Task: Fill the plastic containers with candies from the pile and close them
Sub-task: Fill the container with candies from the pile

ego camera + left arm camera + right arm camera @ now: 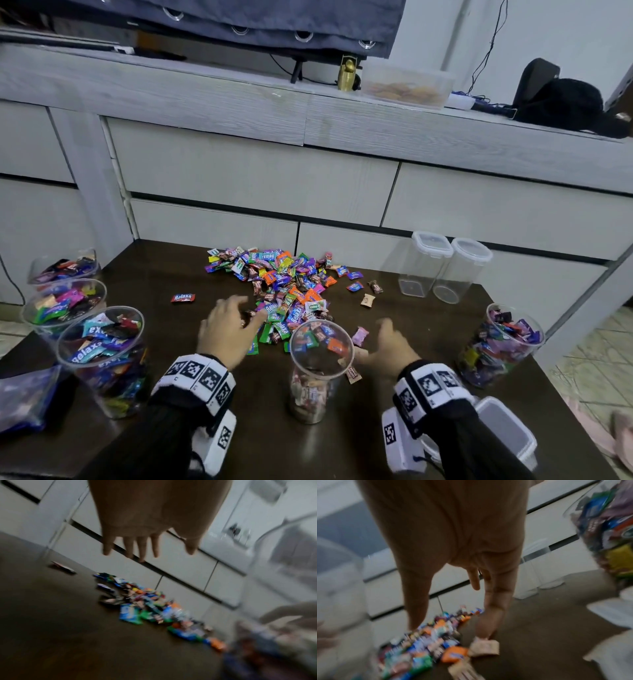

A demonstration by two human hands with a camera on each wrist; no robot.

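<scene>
Filling step under way: clear round plastic container (pixel 320 363), part full, stands at near edge of multicoloured wrapped-candy pile (pixel 284 284). Left hand (pixel 227 329) and right hand (pixel 387 346) flank it, fingers spread, holding nothing. Next move, likely: scoop candies in. Wrappers read "Relaxa".

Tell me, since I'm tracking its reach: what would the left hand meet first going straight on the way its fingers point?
Probably the candy pile: the left hand points at its near edge; contact is unclear.
</scene>
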